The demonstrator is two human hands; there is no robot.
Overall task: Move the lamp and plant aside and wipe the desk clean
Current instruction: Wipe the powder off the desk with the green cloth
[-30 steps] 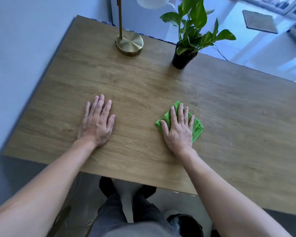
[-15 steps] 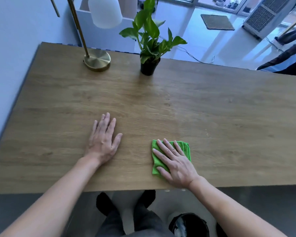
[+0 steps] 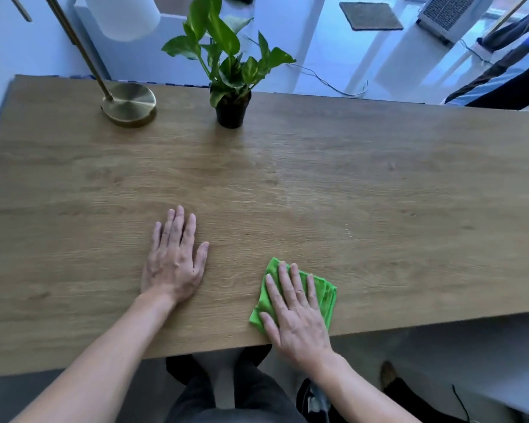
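The wooden desk (image 3: 364, 184) fills the view. A brass lamp (image 3: 129, 103) with a round base and white shade stands at the far left. Right of it is a green leafy plant (image 3: 231, 108) in a small black pot. My right hand (image 3: 297, 312) lies flat, fingers straight, pressing a folded green cloth (image 3: 327, 294) on the desk near its front edge. My left hand (image 3: 173, 261) rests flat on the bare wood, fingers straight, holding nothing.
A wall runs along the desk's left side. Beyond the far edge are a white floor, a cable (image 3: 333, 83), a mat (image 3: 370, 15) and a white appliance (image 3: 443, 13). Another person's legs (image 3: 501, 80) show at the far right. My legs are below the front edge.
My right hand has drawn the green cloth back toward the desk's front edge. My left hand has stayed flat on the wood. The camera has tilted up, showing more of the lamp and plant.
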